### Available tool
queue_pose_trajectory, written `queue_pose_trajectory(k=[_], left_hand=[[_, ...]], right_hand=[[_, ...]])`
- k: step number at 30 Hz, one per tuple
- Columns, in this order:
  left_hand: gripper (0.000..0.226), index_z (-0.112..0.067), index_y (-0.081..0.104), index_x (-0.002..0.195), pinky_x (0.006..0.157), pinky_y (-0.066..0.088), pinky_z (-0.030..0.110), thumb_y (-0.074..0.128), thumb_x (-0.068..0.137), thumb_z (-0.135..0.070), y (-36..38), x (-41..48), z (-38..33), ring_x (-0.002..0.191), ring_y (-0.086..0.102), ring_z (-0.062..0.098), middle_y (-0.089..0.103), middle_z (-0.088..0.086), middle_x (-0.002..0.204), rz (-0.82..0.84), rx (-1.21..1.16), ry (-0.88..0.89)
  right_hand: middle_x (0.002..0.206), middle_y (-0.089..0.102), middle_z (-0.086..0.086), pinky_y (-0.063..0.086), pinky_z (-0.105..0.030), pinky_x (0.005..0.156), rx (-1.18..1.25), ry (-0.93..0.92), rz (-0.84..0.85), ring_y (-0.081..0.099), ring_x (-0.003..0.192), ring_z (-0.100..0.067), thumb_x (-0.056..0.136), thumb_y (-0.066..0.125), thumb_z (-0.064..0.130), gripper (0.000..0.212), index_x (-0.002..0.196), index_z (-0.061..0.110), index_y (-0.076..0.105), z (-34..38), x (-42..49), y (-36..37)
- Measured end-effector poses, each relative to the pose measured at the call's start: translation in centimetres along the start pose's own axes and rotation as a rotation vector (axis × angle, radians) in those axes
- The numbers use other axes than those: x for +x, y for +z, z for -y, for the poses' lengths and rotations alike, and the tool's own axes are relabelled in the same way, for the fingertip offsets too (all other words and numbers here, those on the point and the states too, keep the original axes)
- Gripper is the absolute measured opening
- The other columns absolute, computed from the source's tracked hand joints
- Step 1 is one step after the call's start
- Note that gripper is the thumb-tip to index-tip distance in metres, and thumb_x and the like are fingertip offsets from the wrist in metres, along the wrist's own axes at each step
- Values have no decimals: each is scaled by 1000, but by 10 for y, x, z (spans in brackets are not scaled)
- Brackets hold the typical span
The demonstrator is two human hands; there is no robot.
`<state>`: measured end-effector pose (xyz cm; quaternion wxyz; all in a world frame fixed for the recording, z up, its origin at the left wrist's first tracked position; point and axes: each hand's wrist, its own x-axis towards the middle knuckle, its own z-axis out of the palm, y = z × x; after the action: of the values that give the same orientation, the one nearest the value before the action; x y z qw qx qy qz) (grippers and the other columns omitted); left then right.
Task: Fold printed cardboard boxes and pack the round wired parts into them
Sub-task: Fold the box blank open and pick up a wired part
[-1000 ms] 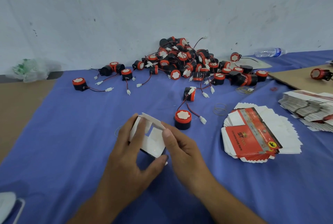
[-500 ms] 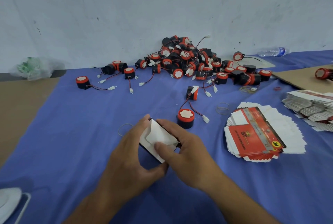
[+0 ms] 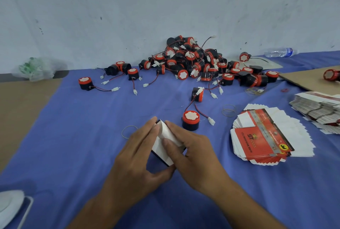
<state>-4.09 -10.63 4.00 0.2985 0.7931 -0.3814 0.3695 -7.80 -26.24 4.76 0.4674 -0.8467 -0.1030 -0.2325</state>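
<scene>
Folded flatter since half a second ago: box (image 3: 159, 152), grasped between left hand (image 3: 136, 157) and right hand (image 3: 193, 153). Just beyond right hand: round wired part (image 3: 191, 123).

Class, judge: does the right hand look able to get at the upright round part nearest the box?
Probably yes, once freed: the right hand grips the box, yet the round part stands close beyond it, nothing between.

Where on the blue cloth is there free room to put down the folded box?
Most free: the blue cloth left of the rubber band and the left hand holding the box, nearer than the lone part. Also the near strip under the fanned flat boxes. Crowded: the pile of parts by the wall, and the right side.
</scene>
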Motion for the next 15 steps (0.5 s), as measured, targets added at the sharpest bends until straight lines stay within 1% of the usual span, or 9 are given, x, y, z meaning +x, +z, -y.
queue_pose_trajectory(k=[2,3,4,5,7,9,11,14,15], left_hand=[[61,12,60,120,104,45,22,69,84,-37,0,1,1,121,58,19,60,18,130,-16,11,1],[61,12,61,119,104,45,22,70,84,-37,1,1,1,120,59,20,60,18,130,-15,17,1],[61,12,61,119,104,45,22,70,84,-37,1,0,1,120,59,20,60,19,129,-12,23,3],[62,13,61,119,104,45,22,71,83,-36,1,0,2,120,59,21,61,19,129,-10,28,6],[62,14,60,119,106,43,22,71,82,-35,2,-1,3,121,58,20,61,19,128,-4,33,10],[64,14,60,119,105,45,22,72,81,-35,2,-2,3,120,58,20,61,19,128,3,29,2],[69,13,58,122,102,45,19,71,79,-39,1,-2,2,120,57,17,61,16,129,10,1,-37],[76,12,56,125,103,41,12,69,77,-45,-1,0,1,121,54,13,61,14,130,26,-21,-68],[77,11,55,126,103,41,13,69,77,-46,-2,0,1,122,54,14,60,14,131,37,-23,-61]], right_hand=[[109,64,38,46,-9,86,95,78,6,61,108,7,98,63,21,39,134,34,59,-1,0,2],[110,62,42,44,-7,88,163,124,17,59,111,11,98,63,18,41,133,38,57,-1,0,3],[112,61,43,43,-6,90,225,163,31,58,113,14,98,64,16,43,131,42,55,-1,0,5],[116,62,40,43,-6,92,273,193,41,57,115,14,98,63,14,44,130,43,55,-1,0,6],[124,64,28,45,-12,97,359,240,50,57,118,10,97,63,10,45,128,41,56,-1,1,9],[126,66,20,48,-18,98,428,280,54,60,117,4,95,65,8,44,126,39,59,1,3,10],[126,64,19,47,-15,94,444,275,66,59,116,5,95,67,13,43,128,39,59,0,4,9],[131,61,20,43,-7,92,502,271,122,55,120,10,94,60,34,38,132,40,56,-1,5,8],[133,62,19,43,-7,92,558,291,133,55,120,10,95,58,33,37,132,38,58,-1,5,6]])
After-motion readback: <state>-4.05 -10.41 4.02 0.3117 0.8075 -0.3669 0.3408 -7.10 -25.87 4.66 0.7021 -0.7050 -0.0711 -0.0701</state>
